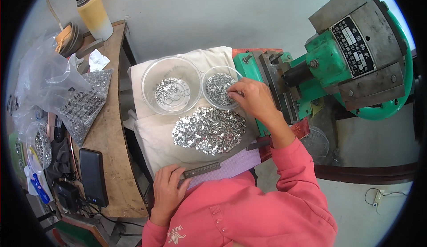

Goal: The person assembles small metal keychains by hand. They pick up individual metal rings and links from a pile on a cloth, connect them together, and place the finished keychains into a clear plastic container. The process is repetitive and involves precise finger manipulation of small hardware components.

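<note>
**Small metal parts sorted beside a green press**

The biggest thing in view is the green cast-metal press machine (356,55), which stands at the person's right, close enough to reach without getting up. At the left is the brown wooden bench (111,158); it carries clear plastic bags of small metal parts (82,104), a black rectangular power bank (93,176) and a cream-yellow insulated flask (94,13).

Between the two lies a white cloth pad (155,138), probably spread so that small pieces do not roll away. On it rests a flat heap of shiny silver metal pieces (209,130). Behind the heap stand a large clear plastic bowl (172,85), holding only a few pieces, and just beside it a smaller clear plastic bowl (221,88), filled with similar pieces.

The right hand (251,98) reaches over the rim of the smaller bowl, its fingers drawn together at the pieces inside; whether they pinch one, the picture does not show. The left hand (168,189) lies nearer the body, curled around the end of a narrow grey metal bar (202,170). The heap lies between both hands, touched by neither.
</note>
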Available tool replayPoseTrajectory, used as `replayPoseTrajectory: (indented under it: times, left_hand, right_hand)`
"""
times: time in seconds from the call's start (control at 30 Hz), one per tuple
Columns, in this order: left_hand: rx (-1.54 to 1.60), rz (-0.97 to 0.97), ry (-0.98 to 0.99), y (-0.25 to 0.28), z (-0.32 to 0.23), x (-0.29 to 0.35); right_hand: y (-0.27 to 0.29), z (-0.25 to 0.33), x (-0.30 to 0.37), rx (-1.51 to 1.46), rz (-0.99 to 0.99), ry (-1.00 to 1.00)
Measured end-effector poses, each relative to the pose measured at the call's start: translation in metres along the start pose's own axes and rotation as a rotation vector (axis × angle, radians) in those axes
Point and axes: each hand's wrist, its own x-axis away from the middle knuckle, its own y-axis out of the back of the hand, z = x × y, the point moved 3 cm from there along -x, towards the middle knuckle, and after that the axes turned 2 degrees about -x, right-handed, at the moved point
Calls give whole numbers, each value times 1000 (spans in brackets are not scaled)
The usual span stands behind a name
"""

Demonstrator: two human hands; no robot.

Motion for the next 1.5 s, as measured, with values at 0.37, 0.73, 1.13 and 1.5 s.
replayPoseTrajectory:
  times: [0.37, 0.73, 1.13, 1.5]
  left_hand:
    - [284, -67, -51, 20, -14, -17]
    - [1386, 723, -891, 64, -125, -18]
    - [1255, 802, -926, 86, -114, -13]
    - [1040, 817, -853, 80, -144, -30]
  right_hand:
    - [-26, 12, -15, 97, 202, 40]
    - [-34, 26, -29, 100, 269, 81]
    - [-25, 12, -37, 8, 483, 203]
    - [-31, 12, -43, 0, 470, 212]
